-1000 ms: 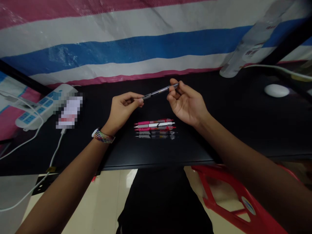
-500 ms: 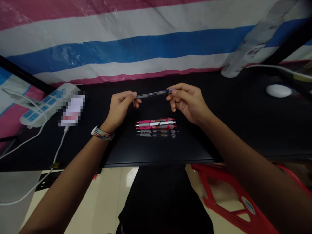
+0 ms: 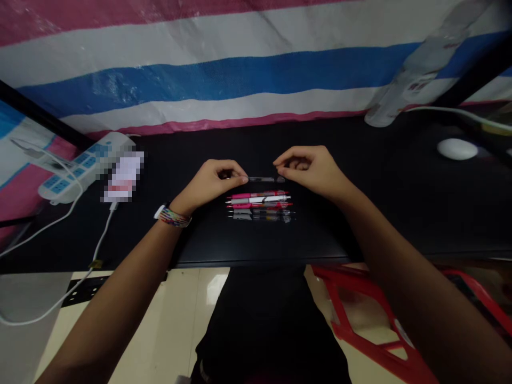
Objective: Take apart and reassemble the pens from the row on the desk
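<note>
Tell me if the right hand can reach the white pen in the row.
Probably yes: the right hand is near and nothing covers the white pen, though pink-and-red pens flank it closely.

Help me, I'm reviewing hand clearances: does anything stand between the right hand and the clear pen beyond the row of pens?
Nothing visible does. The right hand is close by the right end of the clear pen. The row of pens lies on the near side; the left hand pinches the other end.

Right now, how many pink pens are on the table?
2: one pink pen lies just behind the white pen, the other pink pen just in front of it.
</note>
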Motion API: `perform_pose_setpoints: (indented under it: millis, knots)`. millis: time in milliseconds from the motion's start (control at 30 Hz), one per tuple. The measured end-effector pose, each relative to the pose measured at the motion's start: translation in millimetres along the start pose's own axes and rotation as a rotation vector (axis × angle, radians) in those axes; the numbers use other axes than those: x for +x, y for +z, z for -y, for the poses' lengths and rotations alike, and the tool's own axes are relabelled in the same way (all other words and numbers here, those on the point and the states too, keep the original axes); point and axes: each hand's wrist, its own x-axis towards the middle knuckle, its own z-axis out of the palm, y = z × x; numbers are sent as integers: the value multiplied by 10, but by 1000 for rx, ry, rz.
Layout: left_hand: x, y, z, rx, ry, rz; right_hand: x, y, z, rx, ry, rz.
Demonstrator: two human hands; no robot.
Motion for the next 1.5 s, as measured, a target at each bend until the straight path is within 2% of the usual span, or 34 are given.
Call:
perform_pose_setpoints:
  millis: [133, 267, 700, 833, 933, 1067, 1267, 1400, 1500]
  knots:
    - [-6, 16, 1, 100, 75, 12, -2, -48, -45, -151, -73, 148]
    - [-13, 37, 8, 146, 122, 25, -6, -37, -107, -193, -99, 220]
    - [-12, 11, 1, 253, 166, 68, -20, -18, -116, -195, -116, 245]
    - [-15, 21, 26, 244, 161, 41, -57, -7, -83, -262, -198, 212]
    - [-5, 31, 63, 229, 166, 21, -128, 54, 13, -296, -308, 173]
    - [16, 43, 114, 212, 161, -1, -249, 206, 170, -277, -429, 299]
    - [49, 42, 136, 203, 175, -4, -337, 348, 236, -288, -463, 455]
    - [57, 35, 126, 213, 160, 4, -371, 355, 260, -271, -449, 470]
    - [56, 31, 126, 207, 166, 11, -433, 421, 306, -367, -512, 484]
